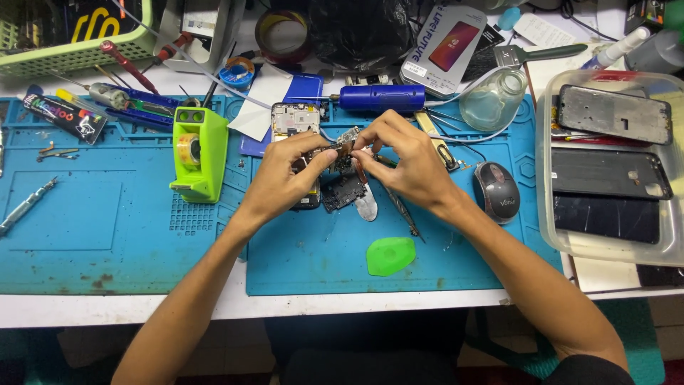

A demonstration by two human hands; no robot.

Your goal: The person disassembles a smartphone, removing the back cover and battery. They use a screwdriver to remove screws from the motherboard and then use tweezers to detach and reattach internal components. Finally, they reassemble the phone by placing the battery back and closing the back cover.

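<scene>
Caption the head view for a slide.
Both hands, left hand and right hand, pinch a small circuit board over an opened phone on a blue mat.

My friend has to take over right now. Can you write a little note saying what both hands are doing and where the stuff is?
Left hand: grip pinching the small circuit board from the left.
Right hand: grip on the same board from the right, above the opened phone.
Nearby on the blue mat: tweezers, green pick, green tape dispenser, mouse.
Done: phone's back is off, board lifted clear.
Left: board not yet set down or refitted.
</scene>
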